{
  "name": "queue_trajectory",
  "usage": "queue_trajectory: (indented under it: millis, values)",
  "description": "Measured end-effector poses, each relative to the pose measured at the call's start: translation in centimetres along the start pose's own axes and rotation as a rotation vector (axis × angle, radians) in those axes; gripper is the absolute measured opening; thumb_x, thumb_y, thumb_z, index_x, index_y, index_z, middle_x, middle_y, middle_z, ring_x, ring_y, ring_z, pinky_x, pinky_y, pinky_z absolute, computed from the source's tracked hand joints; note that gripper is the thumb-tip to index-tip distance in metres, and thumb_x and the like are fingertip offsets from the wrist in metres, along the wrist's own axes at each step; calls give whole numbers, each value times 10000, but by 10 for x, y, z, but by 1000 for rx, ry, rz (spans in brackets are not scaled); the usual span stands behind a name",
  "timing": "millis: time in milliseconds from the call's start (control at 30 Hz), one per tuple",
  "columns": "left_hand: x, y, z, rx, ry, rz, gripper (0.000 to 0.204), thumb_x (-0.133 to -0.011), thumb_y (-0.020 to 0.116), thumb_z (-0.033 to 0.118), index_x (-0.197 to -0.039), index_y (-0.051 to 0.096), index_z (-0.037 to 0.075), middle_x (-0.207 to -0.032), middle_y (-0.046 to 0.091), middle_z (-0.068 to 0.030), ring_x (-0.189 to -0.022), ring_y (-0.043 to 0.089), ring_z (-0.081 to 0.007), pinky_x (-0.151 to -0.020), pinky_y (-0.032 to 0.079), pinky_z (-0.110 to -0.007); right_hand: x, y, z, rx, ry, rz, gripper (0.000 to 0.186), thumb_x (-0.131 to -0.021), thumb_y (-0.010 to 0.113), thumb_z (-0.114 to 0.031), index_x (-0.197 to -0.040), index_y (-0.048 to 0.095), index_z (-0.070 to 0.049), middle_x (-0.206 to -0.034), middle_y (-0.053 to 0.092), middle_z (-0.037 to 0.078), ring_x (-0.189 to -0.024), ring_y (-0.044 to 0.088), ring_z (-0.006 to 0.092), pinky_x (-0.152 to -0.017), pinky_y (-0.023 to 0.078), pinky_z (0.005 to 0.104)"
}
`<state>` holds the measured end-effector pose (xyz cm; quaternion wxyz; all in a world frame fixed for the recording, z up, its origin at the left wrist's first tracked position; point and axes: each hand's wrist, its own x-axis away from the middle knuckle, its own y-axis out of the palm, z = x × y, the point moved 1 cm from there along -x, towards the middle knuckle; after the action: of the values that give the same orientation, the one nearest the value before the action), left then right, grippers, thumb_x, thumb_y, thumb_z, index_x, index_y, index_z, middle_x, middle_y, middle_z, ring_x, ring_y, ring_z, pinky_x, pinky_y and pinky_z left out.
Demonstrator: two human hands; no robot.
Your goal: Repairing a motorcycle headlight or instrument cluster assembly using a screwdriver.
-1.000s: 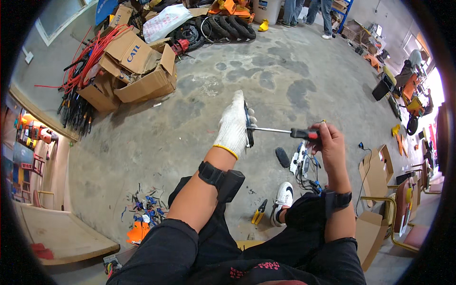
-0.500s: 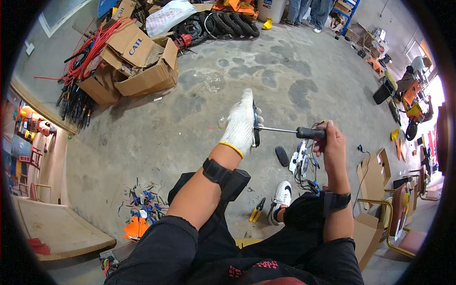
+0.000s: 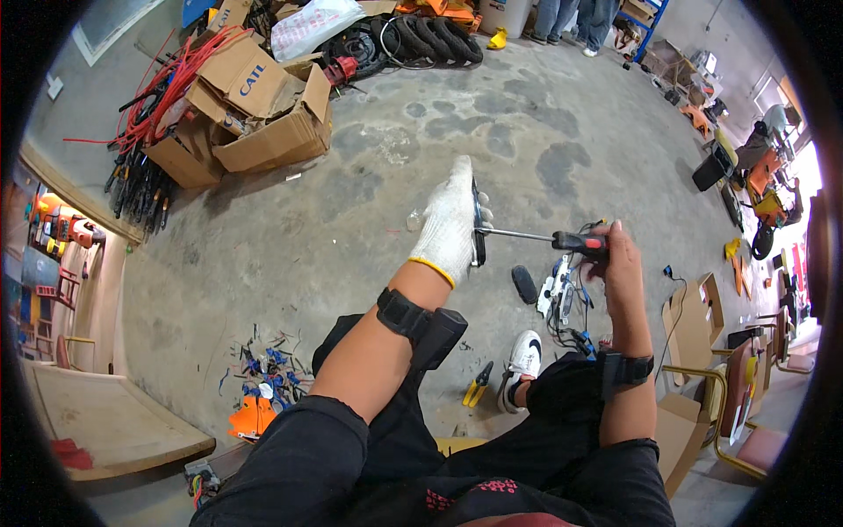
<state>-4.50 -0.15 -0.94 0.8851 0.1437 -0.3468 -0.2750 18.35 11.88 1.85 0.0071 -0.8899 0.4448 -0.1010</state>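
Observation:
My left hand (image 3: 446, 215), in a white knit glove with a yellow cuff, is closed around a thin dark part (image 3: 479, 233) held on edge; most of it is hidden behind the palm. In my bare right hand (image 3: 622, 263) is a screwdriver (image 3: 575, 243) with a black and red handle, gripped at the handle's end. Its steel shaft points left, and the tip meets the dark part's near face. Below the screwdriver, on the floor, lie a black oblong piece (image 3: 524, 285) and white parts with cables (image 3: 553, 292).
Yellow-handled pliers (image 3: 477, 385) lie by my white shoe (image 3: 525, 358). Blue connector scraps (image 3: 270, 367) and an orange piece (image 3: 252, 416) are at lower left. Cardboard boxes (image 3: 272, 132) and tires (image 3: 430, 39) stand far off; a chair (image 3: 733, 395) is on the right. People stand at the back.
The screwdriver handle has turned, so its red patch now shows. My right fingers have shifted around it, while the tip stays against the dark part.

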Motion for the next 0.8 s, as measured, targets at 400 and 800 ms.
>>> queue_trajectory:
  millis: [400, 800]
  values:
    - [-1, 0, 0, 18, 0, 14, 405, -929, 574, 509, -816, 552, 120, -672, 602, -47, -477, 553, -140, -416, 452, -280, -4, 0, 6, 21, -151, 16, 348, -1013, 489, -322, -1137, 554, -3, -872, 676, 96, -540, 606, 159, -456, 469, 253]
    - [-2, 1, -4, -3, -16, -31, 414, -933, 555, 526, -836, 551, 124, -669, 600, -42, -485, 561, -144, -425, 455, -288, 2, -2, 0, 39, -140, 88, 331, -994, 540, -337, -928, 602, -18, -747, 645, 73, -463, 551, 108, -411, 406, 207]
